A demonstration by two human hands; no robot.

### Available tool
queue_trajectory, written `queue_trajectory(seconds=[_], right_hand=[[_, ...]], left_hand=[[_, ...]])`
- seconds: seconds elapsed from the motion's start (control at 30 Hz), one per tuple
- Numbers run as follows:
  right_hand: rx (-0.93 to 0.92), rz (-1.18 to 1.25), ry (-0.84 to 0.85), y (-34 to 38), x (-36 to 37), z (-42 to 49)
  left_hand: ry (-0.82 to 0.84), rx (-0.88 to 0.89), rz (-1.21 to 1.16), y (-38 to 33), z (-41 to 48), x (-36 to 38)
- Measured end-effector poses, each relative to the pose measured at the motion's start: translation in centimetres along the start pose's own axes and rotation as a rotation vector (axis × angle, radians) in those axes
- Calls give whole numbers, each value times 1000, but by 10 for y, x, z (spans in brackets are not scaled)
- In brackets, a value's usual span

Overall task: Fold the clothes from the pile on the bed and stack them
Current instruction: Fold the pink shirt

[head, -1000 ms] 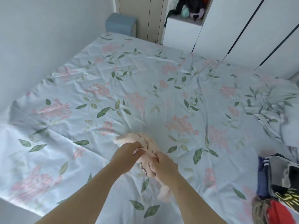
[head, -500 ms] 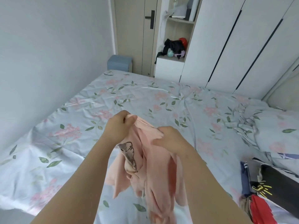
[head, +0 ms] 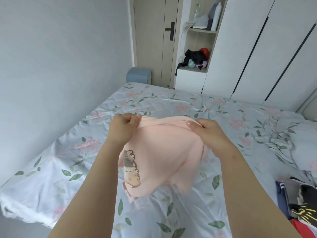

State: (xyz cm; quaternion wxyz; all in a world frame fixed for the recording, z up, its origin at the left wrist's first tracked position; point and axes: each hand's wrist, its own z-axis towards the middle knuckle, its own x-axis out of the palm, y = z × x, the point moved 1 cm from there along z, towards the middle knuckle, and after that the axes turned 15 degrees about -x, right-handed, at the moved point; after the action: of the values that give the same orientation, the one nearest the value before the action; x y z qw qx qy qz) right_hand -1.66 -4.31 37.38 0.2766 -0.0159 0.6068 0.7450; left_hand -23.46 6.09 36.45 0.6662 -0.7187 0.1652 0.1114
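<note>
Your left hand (head: 122,127) and right hand (head: 208,130) each pinch the pink garment's (head: 163,152) top edge, holding it above the bed (head: 51,169); likely spreading it to find its shape before folding.

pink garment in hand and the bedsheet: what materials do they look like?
Pink garment: looks like soft matte knit, likely cotton jersey; it drapes limply from both hands with no sheen. Bedsheet: smooth woven fabric with a slight sheen, fine sharp creases, printed florals; cotton sateen or polyester, can't tell which.
</note>
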Motion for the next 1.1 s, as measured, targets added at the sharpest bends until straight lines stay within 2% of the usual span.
queue_trajectory(seconds=[0.07,0.17,0.27,0.33,0.37,0.47,0.53,0.63,0.73,0.8,0.87,0.93,1.03,1.1], right_hand=[[-36,18,-13,4,4,8],[-80,9,-52,5,8,18],[-94,-69,-161,-4,6,25],[-74,-95,-226,-12,2,27],[-58,-97,-255,-16,0,28],[-52,-52,-369,-20,-8,31],[-69,-45,-428,-23,-14,33],[-61,-25,-586,-29,-28,35],[-14,-51,-703,-37,-36,35],[76,-114,-654,-42,-30,37],[165,-39,-520,-44,-16,35],[172,138,-358,-38,-1,28],[136,332,-50,-24,20,20],[139,381,202,-16,34,16]], left_hand=[[28,-31,-60,0,2,3],[58,-209,-73,11,4,17],[154,-188,-54,17,4,24],[292,-164,-60,15,6,25],[390,-133,-13,13,7,25],[660,-50,399,10,13,27],[695,-116,618,17,22,29],[641,-192,772,34,38,28],[652,-310,557,42,41,28],[637,-401,208,37,42,37],[613,-508,-160,22,40,47],[624,-562,-431,4,42,54],[679,-669,-688,-26,44,58],[652,-691,-755,-41,44,63]])
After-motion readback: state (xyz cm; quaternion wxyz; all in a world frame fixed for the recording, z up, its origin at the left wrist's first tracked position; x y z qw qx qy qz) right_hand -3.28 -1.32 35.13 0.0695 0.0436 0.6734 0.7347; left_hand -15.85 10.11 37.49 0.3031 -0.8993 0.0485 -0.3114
